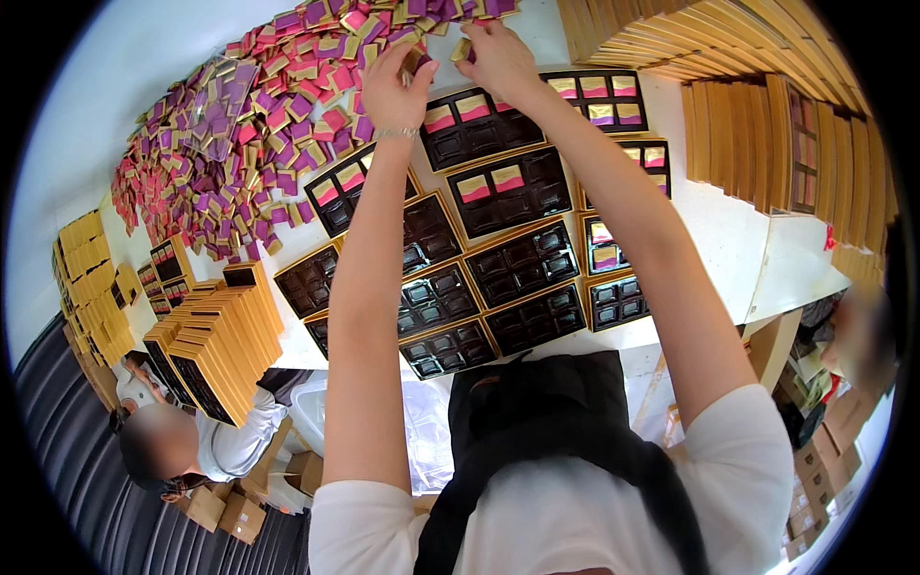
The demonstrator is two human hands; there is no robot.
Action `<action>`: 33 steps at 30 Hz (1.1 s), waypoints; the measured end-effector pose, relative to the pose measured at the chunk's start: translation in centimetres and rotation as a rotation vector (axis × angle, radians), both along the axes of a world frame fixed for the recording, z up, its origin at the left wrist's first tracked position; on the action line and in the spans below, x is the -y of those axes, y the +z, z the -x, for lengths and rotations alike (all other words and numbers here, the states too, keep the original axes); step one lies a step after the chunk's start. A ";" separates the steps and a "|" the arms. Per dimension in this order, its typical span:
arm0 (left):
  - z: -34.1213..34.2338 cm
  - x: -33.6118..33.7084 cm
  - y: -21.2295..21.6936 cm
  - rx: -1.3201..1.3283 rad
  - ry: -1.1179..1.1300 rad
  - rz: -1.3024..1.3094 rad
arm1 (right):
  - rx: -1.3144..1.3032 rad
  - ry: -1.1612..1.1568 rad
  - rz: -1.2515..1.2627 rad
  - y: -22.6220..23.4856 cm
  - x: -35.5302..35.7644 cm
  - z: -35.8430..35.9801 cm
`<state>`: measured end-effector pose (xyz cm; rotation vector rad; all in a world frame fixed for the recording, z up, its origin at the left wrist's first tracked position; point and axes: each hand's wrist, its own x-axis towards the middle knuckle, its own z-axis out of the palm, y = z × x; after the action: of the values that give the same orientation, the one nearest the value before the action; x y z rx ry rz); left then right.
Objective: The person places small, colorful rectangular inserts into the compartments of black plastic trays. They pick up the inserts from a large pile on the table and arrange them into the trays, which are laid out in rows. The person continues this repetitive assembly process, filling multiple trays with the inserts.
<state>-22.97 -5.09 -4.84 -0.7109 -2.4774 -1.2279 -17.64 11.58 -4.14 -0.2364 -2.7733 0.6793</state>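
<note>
Both my arms reach across a white table to its far side. My left hand is closed around a small purple-and-gold wrapped piece, partly hidden by the fingers. Between the fingertips of my right hand is another small wrapped piece, gold with a dark edge. Below the hands lie rows of gold-edged boxes with black compartment trays. Several compartments hold pink-and-gold or purple-and-gold pieces. The nearer trays have bare compartments. My forearms hide parts of some trays.
A large heap of pink, purple and gold wrapped pieces spreads over the far left, with a clear plastic bag on it. Stacked boxes stand at left and right. Another person is at lower left, one more at right.
</note>
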 end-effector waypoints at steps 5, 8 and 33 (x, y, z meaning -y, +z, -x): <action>-13.1 4.1 4.8 0.183 -0.186 0.245 | 0.059 -0.138 0.269 4.6 0.9 -14.8; -19.0 6.0 2.9 0.088 -0.273 0.361 | 0.180 -0.102 0.188 3.9 5.3 -20.8; -14.7 4.4 4.6 -0.032 -0.136 0.590 | -0.096 0.052 0.109 2.7 1.7 -14.3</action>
<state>-8.29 -9.46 -0.22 -1.0381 -2.8164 -0.4946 -3.35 9.83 -1.49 -0.1492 -2.6628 0.8331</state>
